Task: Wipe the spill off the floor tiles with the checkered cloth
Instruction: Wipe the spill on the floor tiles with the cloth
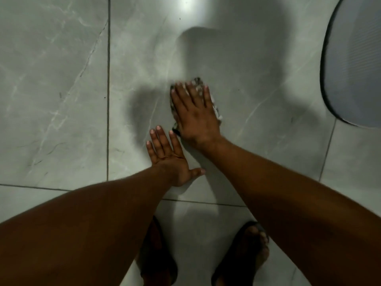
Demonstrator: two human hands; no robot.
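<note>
Currently right hand lies flat, fingers spread, pressing crumpled black-and-white checkered cloth onto grey marble-look floor tiles; left hand at its 7 o'clock, open, palm down on tile

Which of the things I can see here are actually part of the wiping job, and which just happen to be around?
Part of the job:
- checkered cloth, flat under the right hand
- floor tiles
- left hand, spread flat on the tile beside it

Just around:
- round grey object at the right edge, too cropped to identify
- dark sandals on the person's feet
</note>
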